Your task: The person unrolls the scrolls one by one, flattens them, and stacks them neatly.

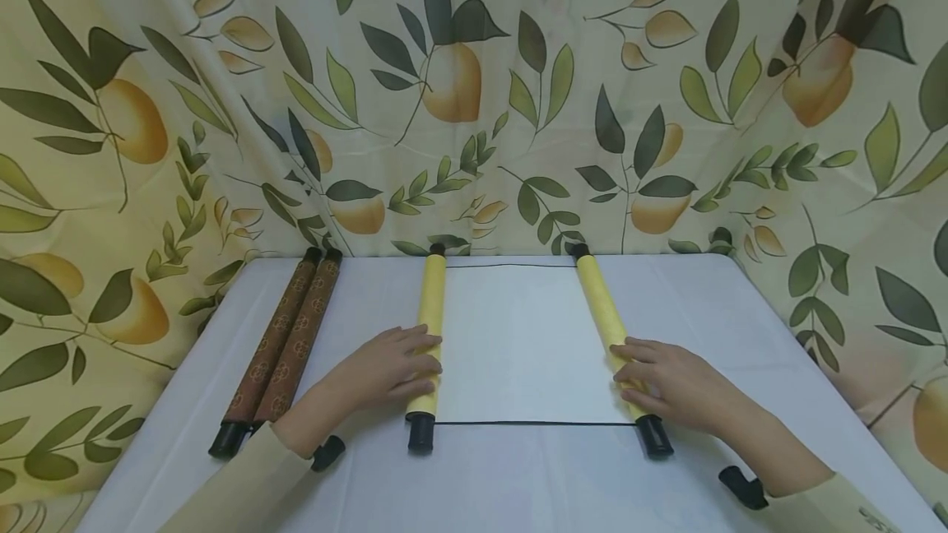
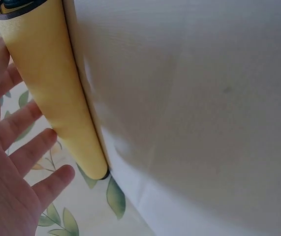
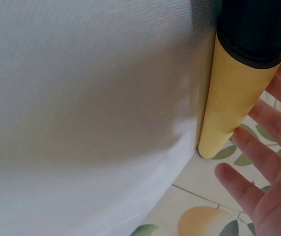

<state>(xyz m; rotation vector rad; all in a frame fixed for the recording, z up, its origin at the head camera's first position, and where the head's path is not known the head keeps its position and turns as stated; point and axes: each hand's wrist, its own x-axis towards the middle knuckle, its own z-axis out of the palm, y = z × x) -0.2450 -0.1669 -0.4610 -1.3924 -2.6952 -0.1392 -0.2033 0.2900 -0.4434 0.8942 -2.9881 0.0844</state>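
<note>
A scroll with yellow backing lies partly unrolled on the white-covered table in the head view. Its white sheet point(image 1: 518, 344) spreads between a left yellow roll point(image 1: 432, 294) and a right yellow roll point(image 1: 598, 294), both with black end knobs. My left hand point(image 1: 388, 368) rests its fingertips against the outer side of the left roll. Against the right roll's outer side lie the fingers of my right hand point(image 1: 670, 381). Both wrist views show loosely spread, fairly straight fingers touching the yellow roll point(image 2: 51, 83) and the other yellow roll point(image 3: 238, 98), not wrapped around them.
Two brown patterned scrolls point(image 1: 299, 336), rolled up with black knobs, lie side by side left of my left forearm. Behind the table point(image 1: 696, 294) hangs a curtain point(image 1: 533, 105) printed with leaves and fruit. Each wrist carries a black device.
</note>
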